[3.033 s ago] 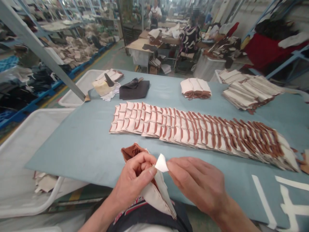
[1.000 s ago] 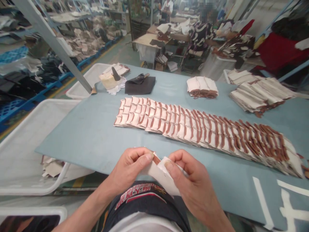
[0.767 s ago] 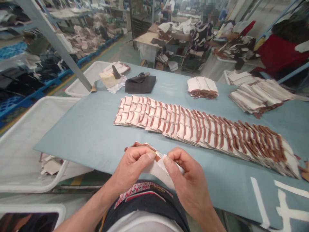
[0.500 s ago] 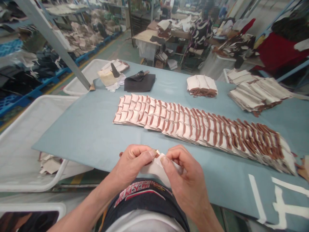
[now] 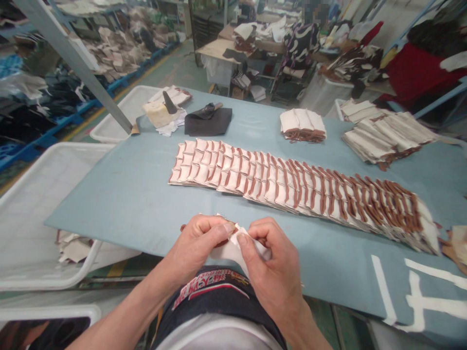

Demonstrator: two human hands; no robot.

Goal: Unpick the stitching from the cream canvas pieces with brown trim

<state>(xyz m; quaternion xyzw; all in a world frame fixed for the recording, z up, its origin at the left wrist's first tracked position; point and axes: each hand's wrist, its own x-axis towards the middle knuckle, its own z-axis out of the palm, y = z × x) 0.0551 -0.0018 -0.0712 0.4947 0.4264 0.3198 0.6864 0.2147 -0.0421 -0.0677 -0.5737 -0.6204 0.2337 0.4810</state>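
My left hand [image 5: 199,240] and my right hand [image 5: 272,262] meet at the near edge of the blue-grey table [image 5: 138,194], both pinching one small cream and brown piece [image 5: 233,249] between thumbs and fingers. Most of that piece is hidden under my fingers. Just beyond my hands a long overlapping row of cream pieces with brown edges [image 5: 299,187] runs across the table from left to right.
Stacks of the same pieces lie at the back [image 5: 302,125] and back right [image 5: 386,136]. A black cloth [image 5: 207,121] and a cream block with a dark cone [image 5: 160,109] sit at the far left. White trays [image 5: 40,194] stand left of the table. A person [image 5: 302,43] sits further back.
Three seconds ago my right hand was peeling a white strip off the piece held up by my left. Since then both hands closed together over the piece and lowered it onto the table edge.
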